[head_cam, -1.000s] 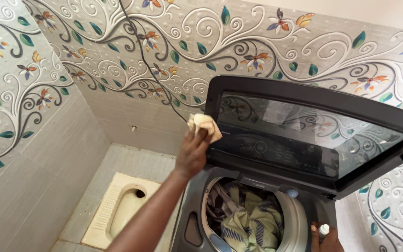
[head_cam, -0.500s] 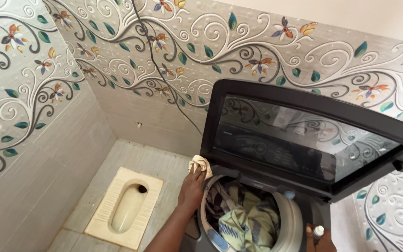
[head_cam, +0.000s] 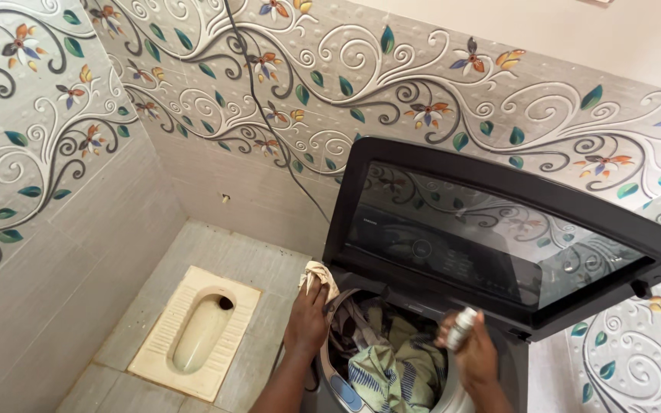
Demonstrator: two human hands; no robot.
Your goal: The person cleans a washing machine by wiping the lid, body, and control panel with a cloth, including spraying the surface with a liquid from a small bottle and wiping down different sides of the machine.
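The left hand bunches a pale cloth in closed fingers at the front left rim of the washer, so wiping the rim looks to be the step in hand; the next stroke calls for pressing the cloth along that edge. Further right, over the clothes under the raised lid, the right hand pinches a small white bottle, which stands up from its fingers.

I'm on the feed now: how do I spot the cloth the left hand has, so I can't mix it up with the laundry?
Find the top-loading washing machine with its dark glass lid raised. At the drum's left rim, the left hand grips a small crumpled cream cloth. Unlike the green and striped clothes inside the drum, it is pale and outside it.
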